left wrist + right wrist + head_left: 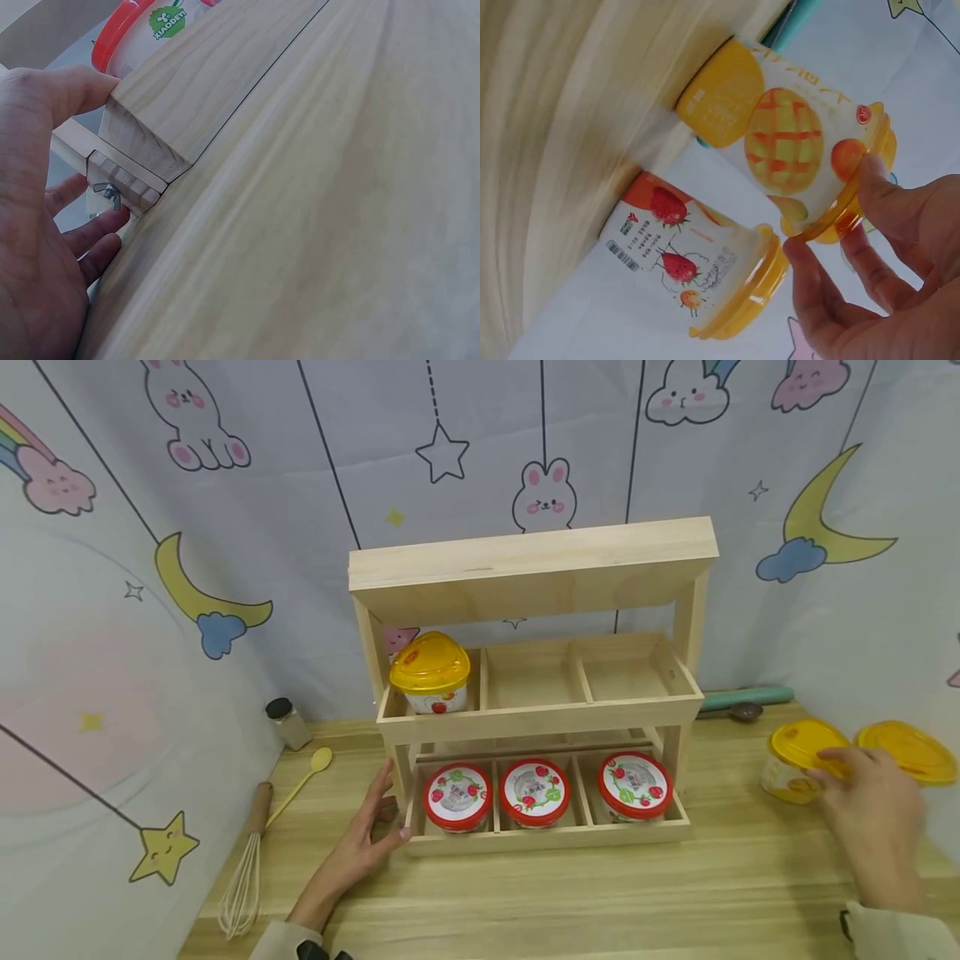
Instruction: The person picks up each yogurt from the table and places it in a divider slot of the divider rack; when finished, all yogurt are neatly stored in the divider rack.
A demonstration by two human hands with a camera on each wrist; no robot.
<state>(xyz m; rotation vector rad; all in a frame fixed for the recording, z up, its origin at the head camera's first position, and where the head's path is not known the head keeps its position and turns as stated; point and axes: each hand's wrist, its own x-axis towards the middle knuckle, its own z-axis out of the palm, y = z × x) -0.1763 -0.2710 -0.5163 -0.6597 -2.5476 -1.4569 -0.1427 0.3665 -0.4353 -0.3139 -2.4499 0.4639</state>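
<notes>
A mango cup (797,766) with a yellow lid is standing on the wooden table (570,893) to the right of the wooden rack (536,693), and in the right wrist view (791,142) its side is showing a picture of cut mango over a yellow base. Just beside it, nearer the wall, a strawberry cup (909,752) with the same kind of yellow lid is standing; its white side with strawberry drawings is showing in the right wrist view (697,262). The right hand (873,814) is reaching in over the table from the right, palm down, and its thumb and fingertips (885,195) are pinching the rim of the mango cup's lid, the fingers bent around that edge. The left hand (367,843) is lying at the rack's lower left corner with its fingers spread and nearly straight: the thumb (82,86) is pressing on the front rail of the lower shelf while the other fingers are lying against the corner post by a wing nut (107,193). In the lower shelf three red-lidded cups (534,793) are sitting, one in each compartment, and a yellow-lidded cup (431,674) is sitting in the left compartment of the upper shelf.
</notes>
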